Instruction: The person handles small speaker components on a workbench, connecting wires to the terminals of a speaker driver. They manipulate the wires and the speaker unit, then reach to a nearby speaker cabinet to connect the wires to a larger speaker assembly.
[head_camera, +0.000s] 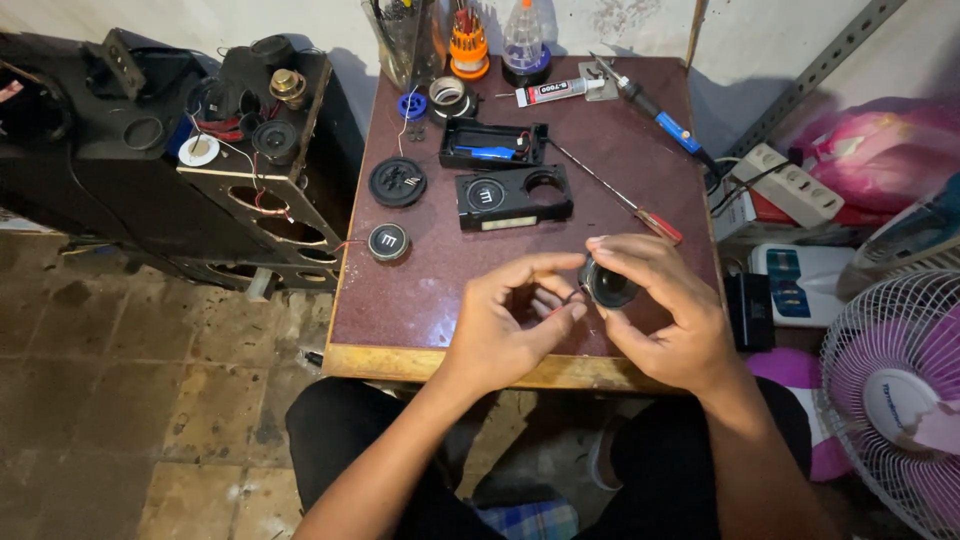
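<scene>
- Two hands work over the near edge of a dark red desk, seen from the head view.
- Big black speaker cabinet lies on the floor left of the desk, round holes cut in its panel, loose parts and wires on top.
- White and pink standing fan at the lower right, near the person's knee.
- Right hand grasps a small round black speaker, fingers wrapped around its rim, held just above the desk's front right part.
- Left hand is curled, thumb and fingertips pinching at a thin red wire just beside the speaker; exact grip is hard to tell.
- Black plastic housing with one round hole and one fitted round part lies mid-desk, beyond the hands.
- Second black housing behind it, blue piece inside.
- White power strip sits off the desk to the right.
- Soldering iron with blue grip at the far right of the desk.
- Red-handled screwdriver lies diagonally, handle near the right hand.
- Round black speaker disc left of the housings; smaller round one near the left edge.
- White glue tube at the far edge.
</scene>
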